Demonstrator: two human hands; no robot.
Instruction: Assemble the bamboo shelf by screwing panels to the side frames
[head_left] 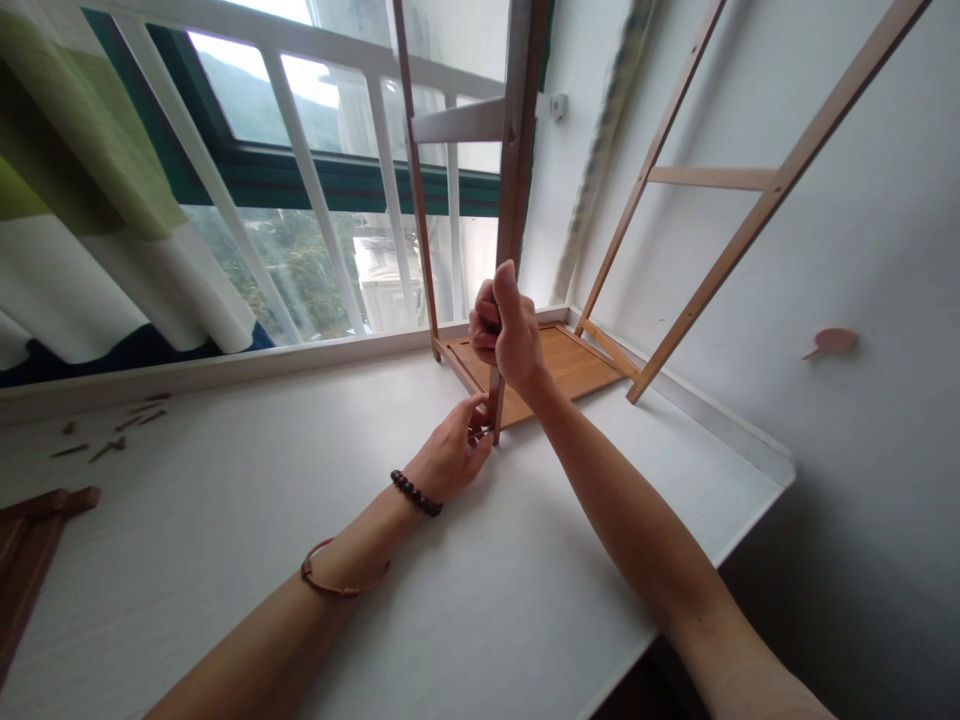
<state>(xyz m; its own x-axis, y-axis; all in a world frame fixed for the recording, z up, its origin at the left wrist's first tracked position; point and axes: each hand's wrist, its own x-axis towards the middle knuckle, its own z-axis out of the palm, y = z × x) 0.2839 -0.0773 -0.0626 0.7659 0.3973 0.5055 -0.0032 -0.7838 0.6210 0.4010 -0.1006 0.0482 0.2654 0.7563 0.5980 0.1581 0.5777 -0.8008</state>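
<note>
My right hand [510,330] is closed around the lower part of an upright brown wooden side frame [517,180], thumb pointing up. Down at the foot of that same post, my left hand [454,448] pinches a thin metal piece [480,433] against the wood; its exact kind is mostly hidden by the fingers. Behind my hands a flat wooden shelf panel [577,362] lies low between the post and a second wooden side frame [712,178], which leans by the right wall. A crossbar [459,122] spans the near frame higher up.
Several loose screws and small pegs [112,445] lie on the white surface [300,480] at left. Another wooden part [34,540] rests at the left edge. White railings [300,170] and a curtain [90,200] border the window. The surface ends at a right-hand edge [750,520].
</note>
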